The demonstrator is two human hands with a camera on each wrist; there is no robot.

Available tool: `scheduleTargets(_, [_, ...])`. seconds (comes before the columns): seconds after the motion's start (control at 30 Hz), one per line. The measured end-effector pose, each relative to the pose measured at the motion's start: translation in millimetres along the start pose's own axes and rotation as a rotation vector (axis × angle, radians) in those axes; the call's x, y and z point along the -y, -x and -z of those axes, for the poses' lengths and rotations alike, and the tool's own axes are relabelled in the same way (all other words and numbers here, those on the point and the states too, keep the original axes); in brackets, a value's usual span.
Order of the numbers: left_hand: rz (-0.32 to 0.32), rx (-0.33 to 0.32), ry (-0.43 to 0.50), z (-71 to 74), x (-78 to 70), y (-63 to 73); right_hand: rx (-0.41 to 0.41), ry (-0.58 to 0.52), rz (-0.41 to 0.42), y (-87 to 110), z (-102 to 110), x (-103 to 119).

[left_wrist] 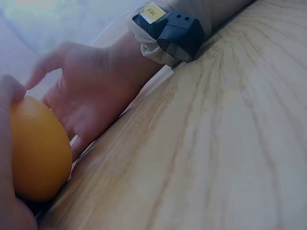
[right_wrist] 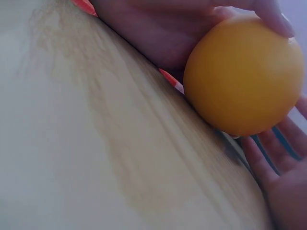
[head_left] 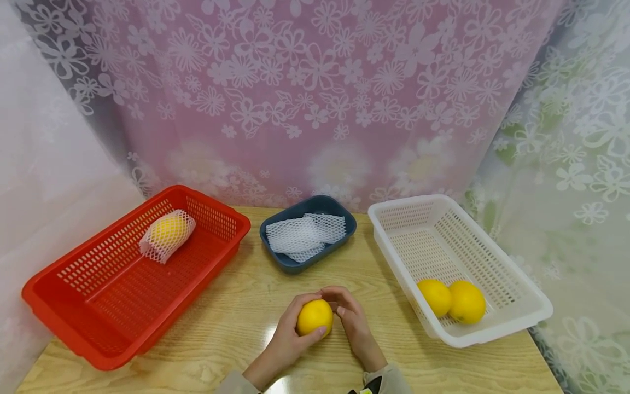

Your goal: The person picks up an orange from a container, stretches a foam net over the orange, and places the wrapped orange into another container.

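Note:
My left hand [head_left: 289,335] grips an orange [head_left: 315,317] low over the front middle of the table, thumb on the near side and fingers round the back. In the right wrist view the orange [right_wrist: 244,74] is seen whole and bare, close to the tabletop. Just to its right, my right hand [head_left: 355,324] is held with loosely bent fingers, palm toward the fruit. The left wrist view shows that right palm [left_wrist: 88,93] open beside the orange [left_wrist: 41,148].
A red basket [head_left: 197,284] at the left holds one fruit in a white foam net [head_left: 169,232]. Behind the hands, a dark blue tray [head_left: 290,267] contains several foam nets [head_left: 295,235]. The white basket [head_left: 497,334] at the right has two oranges [head_left: 466,302] in its near end.

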State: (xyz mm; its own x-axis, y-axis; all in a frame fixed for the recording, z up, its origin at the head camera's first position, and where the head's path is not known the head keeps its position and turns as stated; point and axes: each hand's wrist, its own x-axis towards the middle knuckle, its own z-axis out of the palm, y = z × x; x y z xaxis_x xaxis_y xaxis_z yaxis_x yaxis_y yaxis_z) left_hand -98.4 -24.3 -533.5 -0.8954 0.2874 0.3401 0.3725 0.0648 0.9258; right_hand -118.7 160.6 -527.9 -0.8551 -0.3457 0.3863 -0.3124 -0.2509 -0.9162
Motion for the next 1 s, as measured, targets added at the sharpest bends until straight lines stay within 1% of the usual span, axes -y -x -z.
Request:
scheduleTargets(0.1, [0.008,-0.003,0.016,-0.6,-0.9,0.3,-0.115,0.077,-0.054,-2.2,-1.8,1.5])
scheduleTargets(0.2, [-0.001,0.002,0.014,-1.5,-0.2,0.7,-0.184,0.123,-0.118,-5.3,-3.5,3.1])
scheduleTargets(0.3, [-0.005,0.007,0.008,-1.3,1.1,0.8,-0.21,0.107,-0.163,-12.0,-4.3,4.4])
scheduleTargets(0.37, [-0.005,0.007,0.003,-0.7,1.9,0.6,-0.221,0.114,-0.168,-19.4,-4.1,5.6])
scheduleTargets(0.43, [-0.007,0.005,-0.003,-0.1,2.5,0.2,-0.225,0.132,-0.138,-29.0,-3.3,8.9])
scheduleTargets(0.53, [-0.011,0.001,-0.016,0.3,2.6,-0.2,-0.217,0.19,-0.083,-46.2,-1.2,16.2])
scheduleTargets(0.63, [-0.002,0.001,-0.024,0.2,1.1,0.0,-0.17,0.265,-0.041,-65.2,1.8,25.1])
scheduleTargets(0.73, [0.012,0.004,-0.025,-0.1,-0.3,-0.2,-0.119,0.374,-0.019,-85.4,5.3,32.3])
scheduleTargets(0.8, [0.023,0.009,-0.02,-0.4,-1.2,-0.5,-0.096,0.474,-0.003,-98.7,7.0,35.7])
scheduleTargets(0.9, [0.051,0.015,-0.018,-0.7,-2.7,-1.2,-0.045,0.608,-0.004,-116.5,8.3,38.8])
scheduleTargets(1.0, [0.061,0.018,-0.027,-0.6,-2.3,-1.7,0.032,0.729,-0.024,-132.7,8.3,39.0])
